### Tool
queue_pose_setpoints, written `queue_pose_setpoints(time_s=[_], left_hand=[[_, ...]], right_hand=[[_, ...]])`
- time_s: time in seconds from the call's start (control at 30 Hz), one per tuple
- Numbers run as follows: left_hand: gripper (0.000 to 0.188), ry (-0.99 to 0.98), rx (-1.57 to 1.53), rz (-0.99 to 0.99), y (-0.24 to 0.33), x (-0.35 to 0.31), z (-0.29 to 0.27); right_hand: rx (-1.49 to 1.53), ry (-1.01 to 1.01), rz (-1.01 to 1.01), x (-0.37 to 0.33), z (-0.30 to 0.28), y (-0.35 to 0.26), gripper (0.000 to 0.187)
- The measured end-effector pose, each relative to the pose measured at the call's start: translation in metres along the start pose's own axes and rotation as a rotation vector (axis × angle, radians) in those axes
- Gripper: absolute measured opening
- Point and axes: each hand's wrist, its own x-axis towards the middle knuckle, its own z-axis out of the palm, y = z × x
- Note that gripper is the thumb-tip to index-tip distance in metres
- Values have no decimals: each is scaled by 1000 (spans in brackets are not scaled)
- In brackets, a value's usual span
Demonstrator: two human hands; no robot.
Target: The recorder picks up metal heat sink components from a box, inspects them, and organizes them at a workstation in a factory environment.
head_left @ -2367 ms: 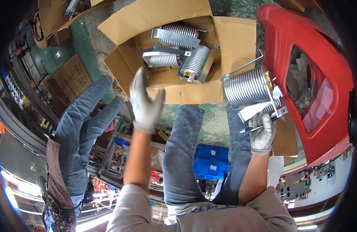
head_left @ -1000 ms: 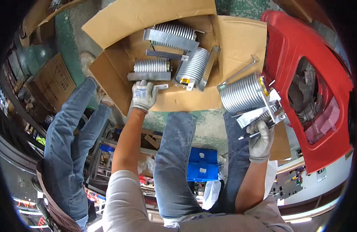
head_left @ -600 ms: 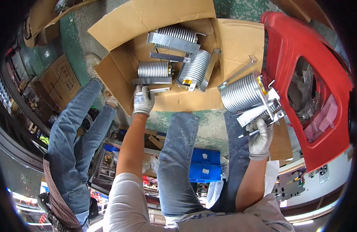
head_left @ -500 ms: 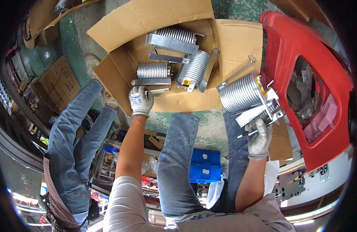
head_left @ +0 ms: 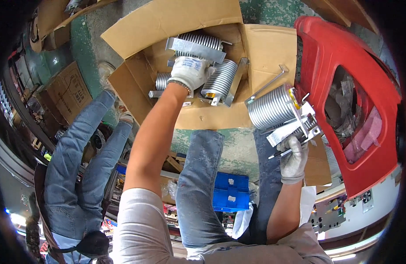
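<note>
The open cardboard carton (head_left: pixel 202 115) occupies the upper centre of the frame. The left hand (head_left: pixel 188 73), in a white work glove, is inside the carton, back facing upward. Its fingertips are hidden; whether it grips a part or merely touches one cannot be told.

Three wound-metal coil units surround this hand. The upper coil unit (head_left: pixel 205 41) lies just above it, a flat bracket along its lower edge. The right coil unit (head_left: pixel 221 75) stands tilted immediately to its right. The left coil unit (head_left: pixel 162 82) is partly covered by the hand and wrist.

The right hand (head_left: pixel 294 162), gloved alike, is at right of centre. Its fingers are closed around the lower bracket end of the large coil assembly (head_left: pixel 268 108). This assembly is tilted, with a long bent metal arm (head_left: pixel 268 84) extending toward the upper right. A thin dark rod (head_left: pixel 279 154) projects leftward from the same hand.

A red molded shell (head_left: pixel 316 55) fills the right side. Blue bins (head_left: pixel 222 199) sit at lower centre.
</note>
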Motion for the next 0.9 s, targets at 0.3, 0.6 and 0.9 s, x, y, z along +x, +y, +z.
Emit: queue_pose_setpoints(time_s=[0.3, 0.6, 0.9], left_hand=[[45, 101, -121, -160, 8, -27, -43], [52, 125, -340, -316, -59, -60, -33], [46, 87, -73, -254, -125, -86, 53]], right_hand=[[-22, -38, 10, -4, 4, -2, 19], [12, 23, 40, 3, 6, -5, 16], [24, 25, 70, 0, 10, -9, 13]])
